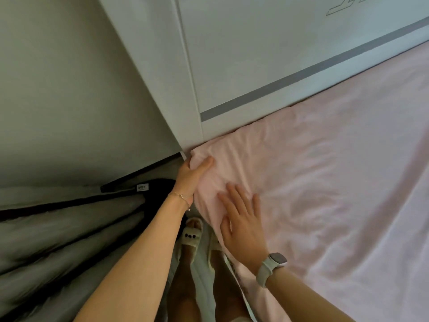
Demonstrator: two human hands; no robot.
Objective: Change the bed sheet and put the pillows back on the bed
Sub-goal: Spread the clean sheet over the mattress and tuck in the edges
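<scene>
Now the pink bed sheet (325, 173) is spread over the bed, bunched at its corner beside the white headboard (243, 66). That corner fold is clamped by the left hand (192, 175); the right hand (241, 219) is pressed flat, fingers apart, just beside it.

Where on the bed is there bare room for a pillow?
The sheet lies bare along the headboard and across the right. The near corner is taken: left hand grips it, right hand presses flat beside.
</scene>
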